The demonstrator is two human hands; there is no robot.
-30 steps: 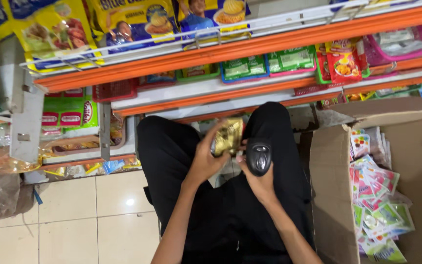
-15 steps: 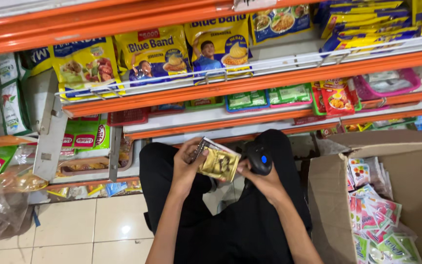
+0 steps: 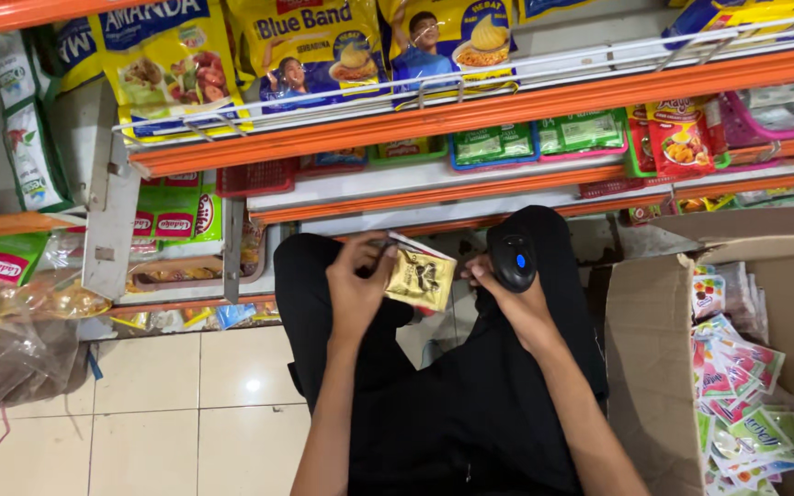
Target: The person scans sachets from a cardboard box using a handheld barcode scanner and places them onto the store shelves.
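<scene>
I sit on the floor in black trousers, facing orange shop shelves. My left hand (image 3: 357,287) pinches a small gold sachet (image 3: 422,276) by its upper left corner, over my lap. My right hand (image 3: 510,294) grips a black handheld scanner (image 3: 513,261) with a blue button, just right of the sachet and almost touching it. The sachet is tilted, its printed face up.
An open cardboard box (image 3: 650,367) full of colourful sachets stands at my right. Orange shelves (image 3: 470,115) with yellow pouches and green packets rise ahead. A clear plastic bag (image 3: 11,340) lies at left on the pale tiled floor (image 3: 186,404).
The view has tilted upward, showing more upper shelf. Both hands have stayed over my lap; the sachet has been turned between them and now sits closer to the scanner.
</scene>
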